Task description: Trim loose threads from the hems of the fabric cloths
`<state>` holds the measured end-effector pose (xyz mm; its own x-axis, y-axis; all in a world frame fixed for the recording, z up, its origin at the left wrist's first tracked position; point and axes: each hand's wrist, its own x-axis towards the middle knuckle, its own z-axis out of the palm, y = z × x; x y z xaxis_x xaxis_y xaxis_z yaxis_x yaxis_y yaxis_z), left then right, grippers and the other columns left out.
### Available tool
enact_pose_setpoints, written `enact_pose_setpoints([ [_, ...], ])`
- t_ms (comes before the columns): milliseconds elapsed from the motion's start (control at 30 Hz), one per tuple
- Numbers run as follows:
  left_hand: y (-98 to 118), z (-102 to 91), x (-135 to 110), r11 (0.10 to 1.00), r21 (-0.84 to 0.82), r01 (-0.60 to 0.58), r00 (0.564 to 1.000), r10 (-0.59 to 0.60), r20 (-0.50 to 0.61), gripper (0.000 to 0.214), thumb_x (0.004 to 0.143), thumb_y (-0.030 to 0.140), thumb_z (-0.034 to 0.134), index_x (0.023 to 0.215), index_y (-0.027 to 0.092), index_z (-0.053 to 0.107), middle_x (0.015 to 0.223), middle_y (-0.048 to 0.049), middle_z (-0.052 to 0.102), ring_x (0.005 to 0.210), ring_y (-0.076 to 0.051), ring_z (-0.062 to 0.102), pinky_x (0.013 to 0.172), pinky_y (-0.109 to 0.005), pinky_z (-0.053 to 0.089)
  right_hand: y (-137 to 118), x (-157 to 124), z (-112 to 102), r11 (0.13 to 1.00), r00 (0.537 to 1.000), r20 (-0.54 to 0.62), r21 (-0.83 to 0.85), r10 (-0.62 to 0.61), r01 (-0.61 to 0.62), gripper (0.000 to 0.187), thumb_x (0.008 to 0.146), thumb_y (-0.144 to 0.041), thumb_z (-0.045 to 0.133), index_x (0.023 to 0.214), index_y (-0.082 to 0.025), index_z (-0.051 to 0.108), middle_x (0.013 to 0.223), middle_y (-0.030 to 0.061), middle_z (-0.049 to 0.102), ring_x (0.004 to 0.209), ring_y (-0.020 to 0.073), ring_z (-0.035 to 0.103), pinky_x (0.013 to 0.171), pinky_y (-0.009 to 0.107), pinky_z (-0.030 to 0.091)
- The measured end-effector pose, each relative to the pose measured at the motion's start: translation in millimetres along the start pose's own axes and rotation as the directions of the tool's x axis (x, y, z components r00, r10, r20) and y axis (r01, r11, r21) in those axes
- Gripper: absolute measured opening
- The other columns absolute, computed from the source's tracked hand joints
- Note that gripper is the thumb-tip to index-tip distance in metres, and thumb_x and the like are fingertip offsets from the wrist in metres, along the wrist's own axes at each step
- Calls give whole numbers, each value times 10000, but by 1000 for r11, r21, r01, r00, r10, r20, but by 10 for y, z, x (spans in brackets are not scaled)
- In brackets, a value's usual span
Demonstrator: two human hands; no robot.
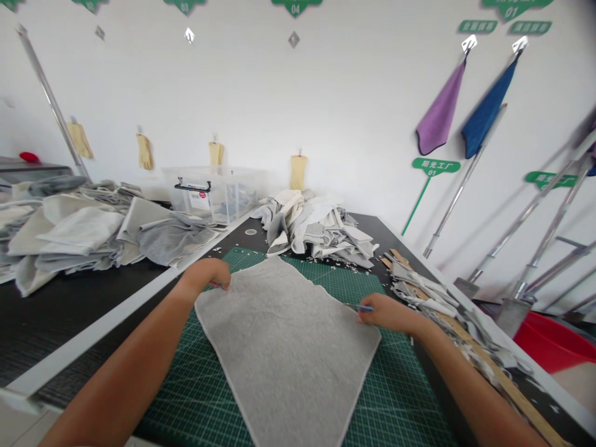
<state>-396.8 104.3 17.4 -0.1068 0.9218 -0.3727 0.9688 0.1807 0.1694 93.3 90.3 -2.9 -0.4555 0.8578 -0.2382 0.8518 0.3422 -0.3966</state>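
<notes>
Flat on a green cutting mat [400, 397], a grey terry towel [279, 347] under both hands: left hand [205, 279] curled at the far edge, any pinch hidden; right hand [388, 313], fingers pressed together on a small blue-handled tool [365, 308]. Beyond, heaped cloth offcuts [321, 230]; rightward, cloth scraps [419, 288] along a wooden strip [493, 369].

The person has two hands, the left hand [205, 279] and the right hand [388, 313], and there is one small blue tool [365, 308] at the right hand. One grey towel [284, 354] lies on one green cutting mat [358, 285]. On the wall hang four pale yellow gloves [298, 172], one purple towel [437, 108] and one blue towel [488, 108], and there can be counted also three piles of cloth [321, 226], one clear plastic box [209, 195] and one red basin [554, 341].
</notes>
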Motion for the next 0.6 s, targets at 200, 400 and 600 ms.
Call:
enact_pose_setpoints([
  [200,-18,-20,-142,993,-120,-5,965,36,261,429,564,367,745,951,183,716,877,-61,705,742,-194,639,644,-251,531,234,115,-83,994,968,-242,-62,72,-89,313,846,-454,554,887,-191,720,834,61,721,787,202,648,711,272,426],
  [400,74,-28,-332,933,-317,-171,780,325,535,381,648,457,772,904,176,747,844,-69,714,746,-190,667,689,-281,578,417,140,-130,979,896,-417,-65,152,-196,310,877,-472,530,977,-238,706,930,63,734,841,225,670,701,286,429],
  [600,287,110,-370,881,-401,-251,495,473,729,427,746,580,704,732,154,724,775,-138,724,712,-260,699,593,-352,604,481,183,-32,972,833,-527,-50,170,-230,338,919,-492,474,1060,-264,680,976,49,736,885,233,678,719,287,434],
])
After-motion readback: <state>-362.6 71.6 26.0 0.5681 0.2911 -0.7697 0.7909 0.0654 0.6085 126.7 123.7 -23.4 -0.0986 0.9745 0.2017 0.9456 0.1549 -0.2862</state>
